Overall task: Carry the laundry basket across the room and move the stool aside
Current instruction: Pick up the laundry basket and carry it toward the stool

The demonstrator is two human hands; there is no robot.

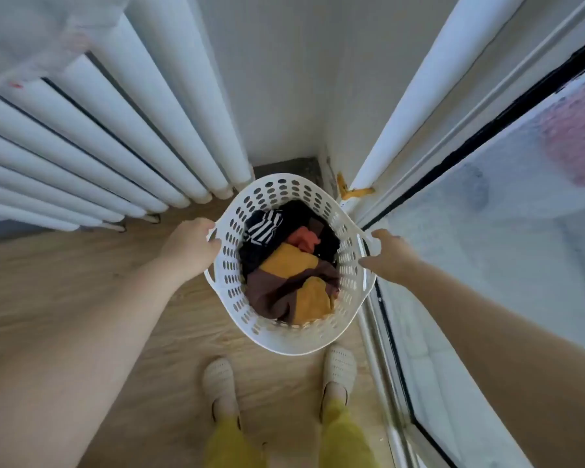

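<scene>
A white perforated plastic laundry basket (pixel 277 336) sits low in front of me in a corner, between a radiator and a glass door. It holds clothes (pixel 291 265) in mustard, brown, orange and black-and-white stripes. My left hand (pixel 190 246) grips the basket's left handle. My right hand (pixel 387 253) grips the right handle. Whether the basket rests on the floor or hangs just above it I cannot tell. No stool is in view.
A white column radiator (pixel 92 153) runs along the left wall. A glass sliding door with a metal track (pixel 487 231) closes off the right. White walls (pixel 277 79) meet just behind the basket. My feet in pale slippers (pixel 218 380) stand on the wooden floor (pixel 169 359).
</scene>
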